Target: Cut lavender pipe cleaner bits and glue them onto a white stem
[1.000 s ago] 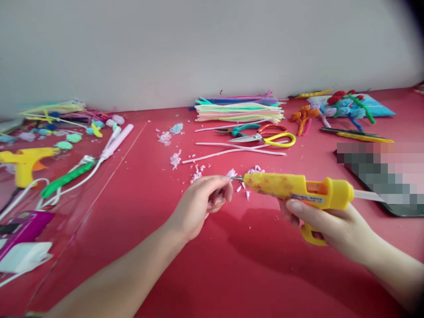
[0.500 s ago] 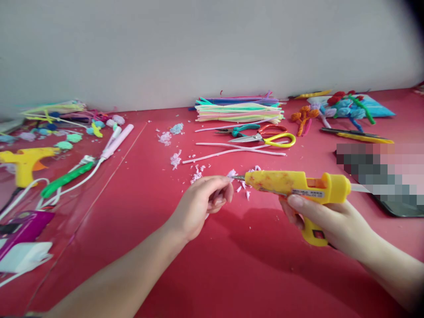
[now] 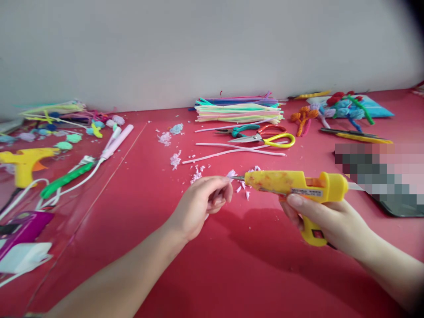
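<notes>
Table (image 3: 212, 274), red, as I view it remotely through the head camera. At far left I note an unheld yellow glue gun (image 3: 28, 160); beside it, a green handle (image 3: 68, 180) and lilac tongs (image 3: 115, 142). Centrally, the left hand (image 3: 202, 203) is narrowed to a pinch of thumb and forefinger on a small lilac piece (image 3: 231, 173), mostly hidden. The piece sits at the metal nozzle (image 3: 237, 178) of the held glue gun (image 3: 281, 182); whether the two touch, I cannot tell. Behind lie scissors (image 3: 260, 138) and a bundle of coloured stems (image 3: 238, 113). The right hand (image 3: 331, 218) wraps the held gun's grip, thumb along its side; I cannot tell whether a finger presses the trigger. At far right: a dark slab (image 3: 399, 209), partly pixelated.
</notes>
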`<state>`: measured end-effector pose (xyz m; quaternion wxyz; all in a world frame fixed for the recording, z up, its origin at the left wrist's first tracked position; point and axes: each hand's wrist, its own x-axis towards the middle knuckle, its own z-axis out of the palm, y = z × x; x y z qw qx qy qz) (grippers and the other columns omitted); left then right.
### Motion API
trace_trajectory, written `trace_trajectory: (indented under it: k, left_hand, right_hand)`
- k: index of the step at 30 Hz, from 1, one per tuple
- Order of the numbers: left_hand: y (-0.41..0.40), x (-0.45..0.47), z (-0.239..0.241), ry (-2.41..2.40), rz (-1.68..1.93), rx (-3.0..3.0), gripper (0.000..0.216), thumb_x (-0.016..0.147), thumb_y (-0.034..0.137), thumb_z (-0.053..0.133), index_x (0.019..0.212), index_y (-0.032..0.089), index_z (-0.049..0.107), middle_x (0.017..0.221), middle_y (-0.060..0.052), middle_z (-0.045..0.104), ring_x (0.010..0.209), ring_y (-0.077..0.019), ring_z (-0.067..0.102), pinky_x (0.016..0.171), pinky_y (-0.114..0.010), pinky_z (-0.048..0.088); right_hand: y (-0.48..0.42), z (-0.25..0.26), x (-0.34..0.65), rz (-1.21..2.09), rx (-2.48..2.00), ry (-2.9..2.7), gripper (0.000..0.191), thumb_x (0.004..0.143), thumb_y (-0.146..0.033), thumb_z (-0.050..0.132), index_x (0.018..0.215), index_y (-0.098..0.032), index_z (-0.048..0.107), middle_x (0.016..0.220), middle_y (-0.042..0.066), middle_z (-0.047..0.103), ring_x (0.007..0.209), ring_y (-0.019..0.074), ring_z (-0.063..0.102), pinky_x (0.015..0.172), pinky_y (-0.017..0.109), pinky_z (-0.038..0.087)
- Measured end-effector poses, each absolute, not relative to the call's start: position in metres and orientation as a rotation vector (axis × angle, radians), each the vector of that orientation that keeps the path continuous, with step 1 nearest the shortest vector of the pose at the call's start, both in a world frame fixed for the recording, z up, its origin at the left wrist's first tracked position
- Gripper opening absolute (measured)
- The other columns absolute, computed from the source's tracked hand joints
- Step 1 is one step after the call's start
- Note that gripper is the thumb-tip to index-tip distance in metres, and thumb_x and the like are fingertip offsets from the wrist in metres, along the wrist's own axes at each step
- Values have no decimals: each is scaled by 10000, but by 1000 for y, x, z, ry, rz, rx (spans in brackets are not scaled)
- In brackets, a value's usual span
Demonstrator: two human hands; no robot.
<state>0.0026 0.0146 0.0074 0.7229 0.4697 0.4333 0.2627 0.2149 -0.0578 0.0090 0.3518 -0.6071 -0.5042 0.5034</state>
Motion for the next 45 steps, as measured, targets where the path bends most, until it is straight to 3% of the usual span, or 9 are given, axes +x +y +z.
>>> trace_trajectory:
  k: [16, 24, 29, 32, 35, 38, 42, 45]
  left_hand:
    - [14, 4, 8, 966, 588, 1043, 355, 849, 316, 446, 546, 146, 519, 482, 47, 302, 397, -52, 223, 370, -214, 165]
    - [12, 3, 9, 1039, 612, 1290, 369, 874, 352, 429, 569, 160, 512, 500, 41, 314, 451, -77, 264, 431, -234, 192]
    - [9, 4, 13, 1134, 697, 1581, 362, 890, 351, 434, 580, 171, 486, 560, 28, 399, 544, -99, 356, 543, -236, 288]
    - [10, 3, 13, 1157, 762, 1568, 377, 890, 385, 424, 581, 176, 477, 556, 27, 380, 529, -105, 345, 515, -238, 277]
    - [15, 1, 12, 1173, 777, 1559, 373, 891, 426, 399, 635, 183, 521, 543, 28, 374, 504, -109, 342, 487, -236, 265]
    - [19, 0, 12, 1272, 782, 1714, 313, 895, 411, 390, 721, 198, 541, 543, 30, 393, 502, -119, 369, 501, -230, 273]
    - [22, -3, 15, 1488, 802, 2046, 167, 877, 304, 428, 742, 213, 463, 548, 39, 424, 488, -121, 374, 519, -229, 244]
    - [23, -5, 16, 1532, 788, 2169, 156, 885, 292, 412, 749, 214, 409, 570, 42, 449, 500, -113, 397, 534, -224, 245]
  right_hand:
    - [-58, 7, 216, 1332, -1605, -1249, 441, 750, -607, 526, 593, -199, 473, 535, -18, 450, 475, 100, 416, 423, 228, 353]
    - [-58, 12, 212, 1200, -1570, -1376, 379, 788, -521, 510, 591, -199, 476, 501, -39, 406, 437, 81, 363, 377, 202, 313]
    - [-56, 13, 215, 1072, -1524, -1671, 253, 793, -423, 542, 681, -199, 578, 525, -21, 458, 435, 94, 377, 357, 204, 335]
    - [-55, 13, 216, 1049, -1515, -1664, 252, 804, -429, 527, 767, -197, 618, 537, -19, 476, 436, 98, 388, 360, 205, 335]
    - [-53, 13, 214, 1073, -1510, -1570, 291, 812, -454, 515, 900, -201, 628, 610, -7, 534, 527, 127, 486, 442, 218, 405]
    - [-52, 10, 213, 1139, -1525, -1556, 224, 789, -387, 564, 905, -202, 613, 689, -8, 574, 588, 127, 518, 524, 223, 440]
    - [-50, 2, 213, 1209, -1585, -1644, 158, 768, -329, 575, 816, -180, 596, 588, -42, 497, 488, 86, 414, 430, 196, 338]
    - [-49, -2, 212, 1239, -1701, -1733, 314, 798, -462, 527, 740, -159, 583, 558, -36, 470, 458, 77, 377, 402, 200, 255]
